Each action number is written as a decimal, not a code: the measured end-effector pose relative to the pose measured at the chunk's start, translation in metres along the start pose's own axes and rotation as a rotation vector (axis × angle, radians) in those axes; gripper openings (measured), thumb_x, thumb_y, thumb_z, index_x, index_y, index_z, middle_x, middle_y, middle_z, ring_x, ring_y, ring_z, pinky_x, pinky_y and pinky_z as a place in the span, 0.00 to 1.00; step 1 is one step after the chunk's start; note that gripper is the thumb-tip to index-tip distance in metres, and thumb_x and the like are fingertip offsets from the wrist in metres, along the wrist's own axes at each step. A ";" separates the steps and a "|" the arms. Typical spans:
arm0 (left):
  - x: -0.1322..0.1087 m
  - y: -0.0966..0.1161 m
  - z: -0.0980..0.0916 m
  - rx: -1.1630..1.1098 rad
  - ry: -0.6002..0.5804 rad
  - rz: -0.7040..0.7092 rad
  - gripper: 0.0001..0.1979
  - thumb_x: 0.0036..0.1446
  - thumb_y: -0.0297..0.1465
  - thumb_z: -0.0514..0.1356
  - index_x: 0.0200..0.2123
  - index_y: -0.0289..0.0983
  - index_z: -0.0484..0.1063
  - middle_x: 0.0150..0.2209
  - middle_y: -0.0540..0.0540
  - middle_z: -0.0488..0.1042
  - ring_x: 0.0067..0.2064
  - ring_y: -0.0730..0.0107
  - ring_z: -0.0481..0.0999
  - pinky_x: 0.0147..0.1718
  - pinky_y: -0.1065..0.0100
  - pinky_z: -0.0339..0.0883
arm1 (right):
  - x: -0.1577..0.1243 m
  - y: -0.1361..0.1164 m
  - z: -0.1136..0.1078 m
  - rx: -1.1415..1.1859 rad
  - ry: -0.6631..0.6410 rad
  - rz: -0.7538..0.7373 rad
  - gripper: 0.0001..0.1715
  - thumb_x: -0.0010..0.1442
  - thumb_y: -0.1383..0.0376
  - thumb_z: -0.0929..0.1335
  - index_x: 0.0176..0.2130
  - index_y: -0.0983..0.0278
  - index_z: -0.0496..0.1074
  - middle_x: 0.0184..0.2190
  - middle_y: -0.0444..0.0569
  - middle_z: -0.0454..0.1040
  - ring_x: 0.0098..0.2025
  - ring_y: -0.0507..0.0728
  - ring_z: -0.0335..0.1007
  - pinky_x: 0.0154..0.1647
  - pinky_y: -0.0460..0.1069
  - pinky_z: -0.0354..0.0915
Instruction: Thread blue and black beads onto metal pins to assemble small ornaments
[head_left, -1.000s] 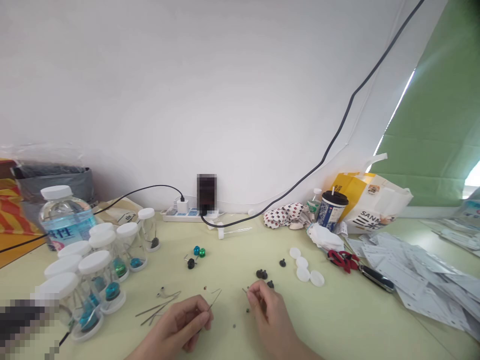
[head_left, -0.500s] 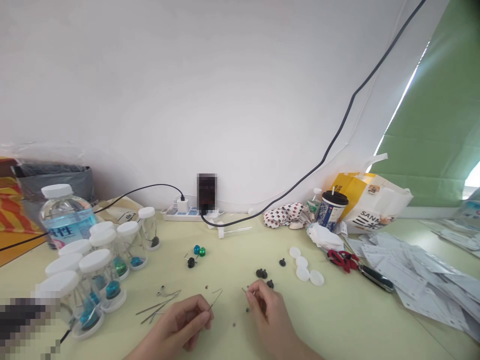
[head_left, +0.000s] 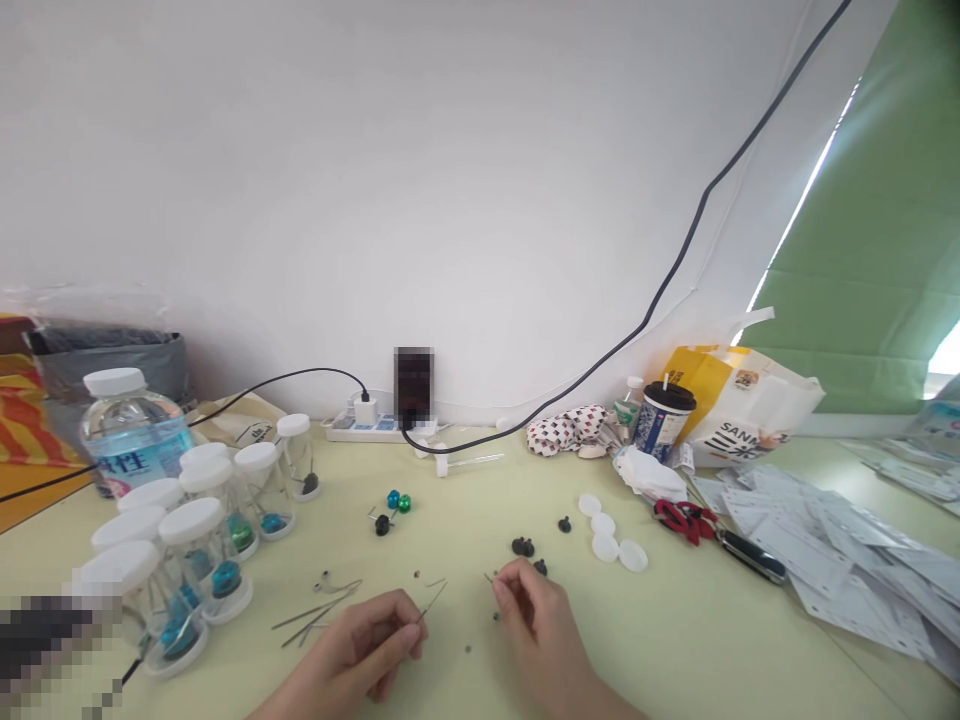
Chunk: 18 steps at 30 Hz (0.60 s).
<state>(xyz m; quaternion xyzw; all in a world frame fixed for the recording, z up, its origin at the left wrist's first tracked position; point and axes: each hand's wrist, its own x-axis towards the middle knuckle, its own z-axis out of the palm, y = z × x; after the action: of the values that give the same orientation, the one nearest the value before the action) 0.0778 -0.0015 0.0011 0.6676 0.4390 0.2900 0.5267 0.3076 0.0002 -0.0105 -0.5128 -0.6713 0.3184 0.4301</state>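
Near the front of the table, my left hand (head_left: 379,640) pinches a thin bent metal wire (head_left: 433,598) between thumb and fingers, its hooked end pointing up and right. My right hand (head_left: 536,615) is closed in a pinch, and a tiny thin piece (head_left: 488,577) sticks out at its fingertips, too small to name. A gap separates the hands. In it lies a small grey bead-like piece (head_left: 468,649). More thin metal wires (head_left: 319,612) lie left of my left hand. Several black knobs (head_left: 523,546) stand just beyond my right hand.
Clear jars with white lids (head_left: 191,522) crowd the left, beside a large bottle (head_left: 135,430). Blue, green and black balls (head_left: 382,525) lie mid-table. White discs (head_left: 605,546), red-handled scissors (head_left: 686,522), a cup (head_left: 664,420) and white sheets (head_left: 825,550) fill the right. A power strip (head_left: 360,434) sits by the wall.
Almost nothing differs. Both hands keep their places and grips, with only a very slight shift of the wire tip.
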 end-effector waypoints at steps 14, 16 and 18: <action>0.001 0.003 0.001 0.008 -0.001 -0.006 0.16 0.60 0.43 0.53 0.29 0.37 0.68 0.26 0.52 0.67 0.23 0.77 0.64 0.23 0.74 0.58 | 0.000 0.002 0.001 -0.044 -0.069 -0.035 0.11 0.61 0.60 0.60 0.29 0.62 0.60 0.21 0.41 0.59 0.24 0.51 0.53 0.25 0.45 0.49; 0.001 0.002 0.000 0.005 -0.001 -0.003 0.16 0.60 0.43 0.53 0.30 0.37 0.68 0.27 0.52 0.68 0.23 0.77 0.64 0.23 0.73 0.58 | 0.001 0.003 0.001 -0.032 -0.061 -0.038 0.11 0.62 0.60 0.59 0.29 0.62 0.60 0.20 0.40 0.58 0.23 0.51 0.53 0.25 0.45 0.48; 0.001 0.001 0.000 0.004 0.001 -0.002 0.16 0.60 0.43 0.53 0.30 0.37 0.68 0.27 0.52 0.68 0.23 0.77 0.64 0.23 0.73 0.58 | 0.000 0.005 0.001 -0.020 -0.030 -0.029 0.12 0.63 0.59 0.59 0.30 0.62 0.60 0.20 0.40 0.57 0.22 0.50 0.52 0.24 0.45 0.48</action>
<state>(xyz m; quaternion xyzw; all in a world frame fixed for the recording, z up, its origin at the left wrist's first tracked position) 0.0788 -0.0011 0.0021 0.6682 0.4403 0.2890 0.5255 0.3082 0.0019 -0.0149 -0.5025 -0.6880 0.3131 0.4196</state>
